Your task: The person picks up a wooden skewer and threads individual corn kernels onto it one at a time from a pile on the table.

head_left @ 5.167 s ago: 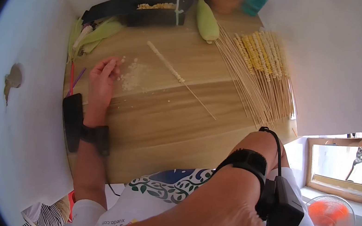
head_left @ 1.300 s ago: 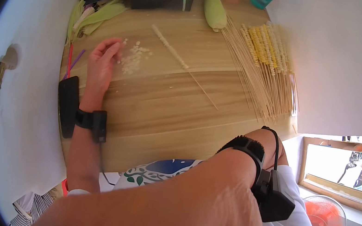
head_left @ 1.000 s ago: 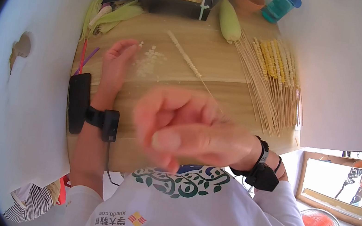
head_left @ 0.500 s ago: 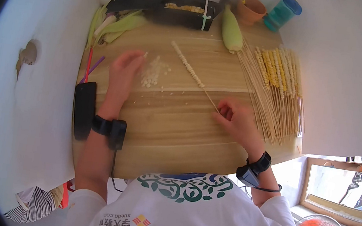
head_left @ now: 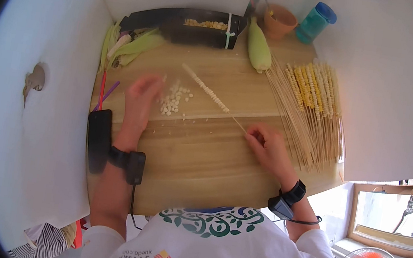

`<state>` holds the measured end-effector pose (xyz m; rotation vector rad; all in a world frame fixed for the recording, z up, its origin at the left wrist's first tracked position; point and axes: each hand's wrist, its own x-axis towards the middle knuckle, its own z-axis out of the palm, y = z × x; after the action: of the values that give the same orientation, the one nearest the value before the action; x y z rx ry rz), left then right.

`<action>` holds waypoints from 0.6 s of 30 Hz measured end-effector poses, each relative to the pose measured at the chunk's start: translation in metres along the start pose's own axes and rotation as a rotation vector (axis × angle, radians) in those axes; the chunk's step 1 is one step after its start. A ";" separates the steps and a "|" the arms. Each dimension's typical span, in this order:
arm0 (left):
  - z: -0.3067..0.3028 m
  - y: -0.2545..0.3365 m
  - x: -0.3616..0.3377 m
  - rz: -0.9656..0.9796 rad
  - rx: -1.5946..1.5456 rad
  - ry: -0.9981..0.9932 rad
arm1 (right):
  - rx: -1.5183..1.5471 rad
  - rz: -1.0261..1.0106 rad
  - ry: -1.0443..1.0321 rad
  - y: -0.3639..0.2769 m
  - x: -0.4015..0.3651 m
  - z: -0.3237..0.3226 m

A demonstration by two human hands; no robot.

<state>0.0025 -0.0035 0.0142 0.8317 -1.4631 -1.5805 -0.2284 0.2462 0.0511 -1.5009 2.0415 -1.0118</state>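
Right fingers (head_left: 257,132) pinch the skewer (head_left: 215,97); left fingers (head_left: 144,85) blur near kernels (head_left: 170,105), their grip unclear.

Shows pale green on the corn ear (head_left: 259,49), yellow and cream stripes across the loaded skewers (head_left: 314,89) and blue-topped teal on the bottle (head_left: 312,26) right of it, black on the tray (head_left: 199,36) left of it.

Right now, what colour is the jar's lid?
The lid is blue, best seen in the head view.
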 end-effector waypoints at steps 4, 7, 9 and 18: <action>-0.002 -0.004 0.001 0.019 -0.018 -0.009 | 0.174 0.063 0.058 -0.002 -0.008 -0.006; -0.003 -0.007 0.002 0.016 -0.051 -0.012 | 0.212 0.081 0.113 0.001 -0.014 -0.014; -0.003 -0.007 0.002 0.003 -0.083 -0.010 | 0.225 0.087 0.125 0.003 -0.019 -0.019; -0.002 -0.004 0.000 0.001 -0.139 -0.060 | 0.203 0.140 0.240 0.009 -0.036 -0.042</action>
<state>0.0036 -0.0048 0.0097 0.7086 -1.3772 -1.6990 -0.2508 0.2946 0.0689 -1.1652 2.0944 -1.3501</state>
